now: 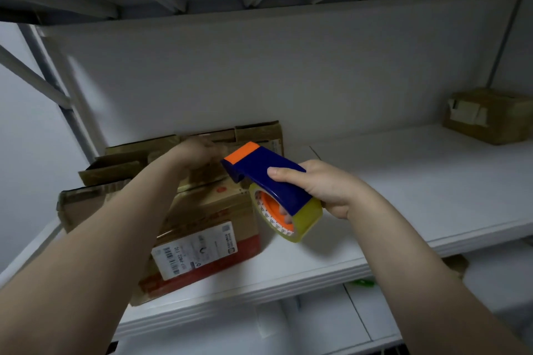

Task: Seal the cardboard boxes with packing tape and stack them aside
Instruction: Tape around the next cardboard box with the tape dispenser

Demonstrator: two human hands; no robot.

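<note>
A brown cardboard box [213,228] with a white shipping label and red print sits on the white shelf [389,187], its flaps standing open. My left hand [199,153] reaches over the box and rests on its far flaps; the hand is blurred and its fingers are hard to read. My right hand [314,184] grips a blue and orange tape dispenser [268,176] loaded with a yellowish roll of packing tape [288,216]. It holds the dispenser in the air just right of the box.
A second, closed cardboard box [490,115] stands at the far right of the shelf against the back wall. Another shelf hangs overhead, and a lower shelf [317,323] lies beneath. A metal upright [57,89] frames the left side.
</note>
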